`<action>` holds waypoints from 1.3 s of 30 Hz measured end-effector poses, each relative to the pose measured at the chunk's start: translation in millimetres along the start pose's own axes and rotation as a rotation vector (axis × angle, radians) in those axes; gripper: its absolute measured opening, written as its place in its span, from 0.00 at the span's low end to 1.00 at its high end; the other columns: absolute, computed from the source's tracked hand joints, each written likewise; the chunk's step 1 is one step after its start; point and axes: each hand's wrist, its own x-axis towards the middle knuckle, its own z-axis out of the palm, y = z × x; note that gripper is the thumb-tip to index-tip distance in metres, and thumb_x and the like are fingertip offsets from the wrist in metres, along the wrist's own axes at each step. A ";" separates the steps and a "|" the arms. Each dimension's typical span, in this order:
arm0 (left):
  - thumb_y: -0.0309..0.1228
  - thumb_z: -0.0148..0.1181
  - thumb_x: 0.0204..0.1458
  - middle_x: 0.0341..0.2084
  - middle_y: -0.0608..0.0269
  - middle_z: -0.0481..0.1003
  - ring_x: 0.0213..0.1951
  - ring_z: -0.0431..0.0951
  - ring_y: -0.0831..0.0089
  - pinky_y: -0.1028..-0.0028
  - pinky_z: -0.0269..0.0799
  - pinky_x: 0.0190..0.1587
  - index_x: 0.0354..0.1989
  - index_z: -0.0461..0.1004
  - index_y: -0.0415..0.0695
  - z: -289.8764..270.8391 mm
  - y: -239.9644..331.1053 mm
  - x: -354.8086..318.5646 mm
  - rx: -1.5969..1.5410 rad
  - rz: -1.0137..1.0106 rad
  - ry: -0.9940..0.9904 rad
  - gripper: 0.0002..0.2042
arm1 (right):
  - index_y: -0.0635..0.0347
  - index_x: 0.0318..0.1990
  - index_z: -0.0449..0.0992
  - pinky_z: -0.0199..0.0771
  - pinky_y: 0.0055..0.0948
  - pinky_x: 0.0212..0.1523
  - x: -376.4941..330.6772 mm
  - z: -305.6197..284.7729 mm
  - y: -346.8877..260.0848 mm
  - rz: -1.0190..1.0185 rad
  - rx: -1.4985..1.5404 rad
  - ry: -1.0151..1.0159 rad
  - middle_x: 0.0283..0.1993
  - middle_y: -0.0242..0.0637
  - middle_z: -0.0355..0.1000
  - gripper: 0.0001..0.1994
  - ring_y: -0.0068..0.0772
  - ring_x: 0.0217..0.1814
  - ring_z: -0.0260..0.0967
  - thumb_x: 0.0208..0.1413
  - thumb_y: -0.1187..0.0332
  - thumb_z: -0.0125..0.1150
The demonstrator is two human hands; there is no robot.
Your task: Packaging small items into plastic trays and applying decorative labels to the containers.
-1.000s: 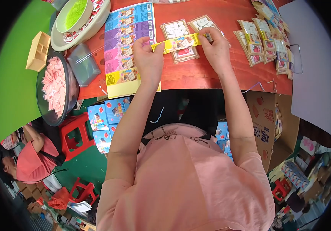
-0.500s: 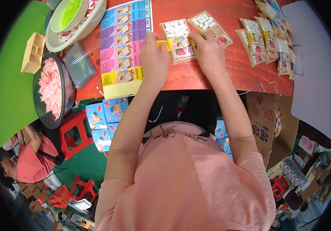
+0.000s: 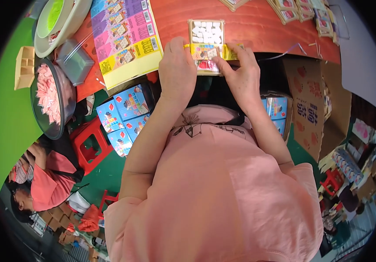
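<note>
A shallow clear-topped candy tray (image 3: 206, 32) lies between my hands at the table's front edge, with white pieces in its upper part and a red-printed piece below. Across its middle runs a yellow printed label strip (image 3: 207, 52), whose right end sticks out past the tray's side. My left hand (image 3: 178, 72) is closed on the tray's left side, fingertips at the label's left end. My right hand (image 3: 244, 72) pinches the label's free right end, its thumb reaching onto the tray. A sheet of colourful label strips (image 3: 129, 41) lies to the left.
At left are a dark bowl of pink packets (image 3: 48, 94), a clear plastic box (image 3: 74, 61), a beige divided tray (image 3: 25, 67) and white bowls (image 3: 72, 26). Filled trays (image 3: 303, 9) are stacked far right. Below the red table (image 3: 275, 30) stand blue boxes (image 3: 131, 102) and a carton (image 3: 303, 102).
The view has shifted, and the tray with the label now sits nearer the table's front edge. My right thumb has come down over the label. The second tray has left its place beside it.
</note>
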 end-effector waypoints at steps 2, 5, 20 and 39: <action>0.20 0.57 0.52 0.33 0.46 0.74 0.35 0.76 0.43 0.55 0.72 0.36 0.40 0.68 0.38 -0.2 -0.1 0.7 -0.060 0.027 0.034 0.08 | 0.68 0.53 0.74 0.80 0.28 0.39 -8.3 9.2 8.6 0.139 0.245 0.038 0.43 0.40 0.72 0.20 0.28 0.38 0.77 0.54 0.71 0.70; 0.20 0.59 0.54 0.28 0.51 0.75 0.28 0.78 0.55 0.62 0.72 0.30 0.38 0.69 0.37 2.9 -2.7 -3.8 -0.116 0.035 0.068 0.07 | 0.70 0.58 0.69 0.79 0.24 0.43 -15.7 10.8 17.5 0.256 0.523 0.059 0.45 0.34 0.71 0.20 0.20 0.40 0.74 0.59 0.74 0.64; 0.31 0.59 0.62 0.38 0.60 0.80 0.37 0.78 0.80 0.80 0.74 0.40 0.47 0.75 0.31 14.4 50.2 -31.2 -1.377 -0.648 -0.196 0.13 | 0.68 0.58 0.71 0.72 0.19 0.50 -40.1 -22.5 25.0 0.314 1.036 0.116 0.52 0.36 0.68 0.18 0.22 0.52 0.71 0.59 0.80 0.60; 0.20 0.67 0.41 0.46 0.60 0.80 0.46 0.74 0.60 0.69 0.73 0.46 0.38 0.77 0.40 -61.5 49.0 -39.5 -0.789 0.558 -0.619 0.13 | 0.64 0.38 0.79 0.68 0.42 0.59 -45.2 -148.1 32.0 -0.337 0.694 -0.432 0.54 0.52 0.71 0.04 0.49 0.60 0.69 0.57 0.77 0.60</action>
